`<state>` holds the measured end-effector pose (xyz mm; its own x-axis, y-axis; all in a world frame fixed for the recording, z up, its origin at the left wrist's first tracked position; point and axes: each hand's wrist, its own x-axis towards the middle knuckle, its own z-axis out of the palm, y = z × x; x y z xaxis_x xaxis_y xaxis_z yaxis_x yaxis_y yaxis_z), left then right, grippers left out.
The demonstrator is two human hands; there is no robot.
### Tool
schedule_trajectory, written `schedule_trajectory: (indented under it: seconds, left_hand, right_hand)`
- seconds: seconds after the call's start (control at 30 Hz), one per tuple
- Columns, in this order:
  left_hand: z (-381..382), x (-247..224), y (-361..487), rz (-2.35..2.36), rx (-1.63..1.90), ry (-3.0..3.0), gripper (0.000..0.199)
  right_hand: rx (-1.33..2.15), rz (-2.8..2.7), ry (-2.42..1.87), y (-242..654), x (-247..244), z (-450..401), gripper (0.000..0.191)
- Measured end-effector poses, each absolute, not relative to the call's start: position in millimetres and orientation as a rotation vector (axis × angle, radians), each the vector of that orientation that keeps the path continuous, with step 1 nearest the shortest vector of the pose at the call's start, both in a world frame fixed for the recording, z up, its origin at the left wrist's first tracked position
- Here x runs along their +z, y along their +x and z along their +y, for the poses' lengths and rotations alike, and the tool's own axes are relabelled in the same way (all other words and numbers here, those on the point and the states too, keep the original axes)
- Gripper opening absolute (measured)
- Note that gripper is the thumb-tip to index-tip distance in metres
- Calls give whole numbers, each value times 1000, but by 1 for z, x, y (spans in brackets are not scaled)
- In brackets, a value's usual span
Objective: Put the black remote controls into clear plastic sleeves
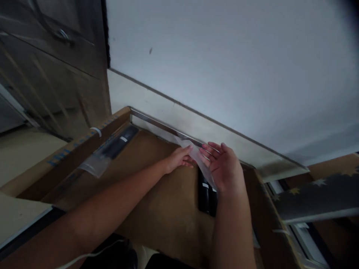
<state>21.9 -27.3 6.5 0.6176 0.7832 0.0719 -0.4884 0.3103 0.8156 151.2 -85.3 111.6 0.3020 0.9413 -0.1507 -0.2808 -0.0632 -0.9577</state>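
Observation:
My left hand (pixel 181 158) pinches a clear plastic bag (pixel 193 148) between thumb and fingers, near the far side of a large cardboard box (pixel 162 186). My right hand (pixel 223 160) lies palm up beside the bag, its fingers spread apart. The bag's edge runs along the right palm and wrist; whether the fingers touch it I cannot tell. Below the hands, black cylindrical pieces (pixel 206 192) with small white labels rest in the box, partly hidden by my right forearm. Another black piece (pixel 123 140) with a white label lies in clear plastic by the box's left wall.
A white wall (pixel 224 74) with a pale tiled base stands right behind the box. At the upper left is a dark door (pixel 56 67) with a handle. Star-patterned dark fabric (pixel 316 194) lies to the right. A pale cable (pixel 89 255) crosses near my legs.

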Motion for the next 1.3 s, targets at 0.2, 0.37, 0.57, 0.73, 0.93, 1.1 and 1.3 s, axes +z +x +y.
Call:
schedule_trajectory:
  seconds: [0.2,0.37,0.57,0.73,0.93,1.1,1.3]
  left_hand:
    - [-37,13,2,387,1029,713,42]
    - [-15,16,2,360,1129,605,23]
    - [-4,14,-2,291,1126,487,16]
    - [-4,15,-1,261,1095,463,16]
    - [-1,16,0,346,1091,457,21]
    - [2,14,-1,318,1072,440,21]
    - [2,12,-1,275,1005,473,21]
  right_hand:
    - [1184,-840,-988,124,72,-65,27]
    - [1143,-889,-875,106,50,-69,28]
    - [1026,-894,-903,101,46,-68,37]
    - [1016,-877,-892,98,46,-70,35]
    - [729,-994,-1225,108,49,-71,40]
    - [-7,-1511,-2235,148,72,-83,41]
    - [315,-1726,-2842,177,81,-88,66]
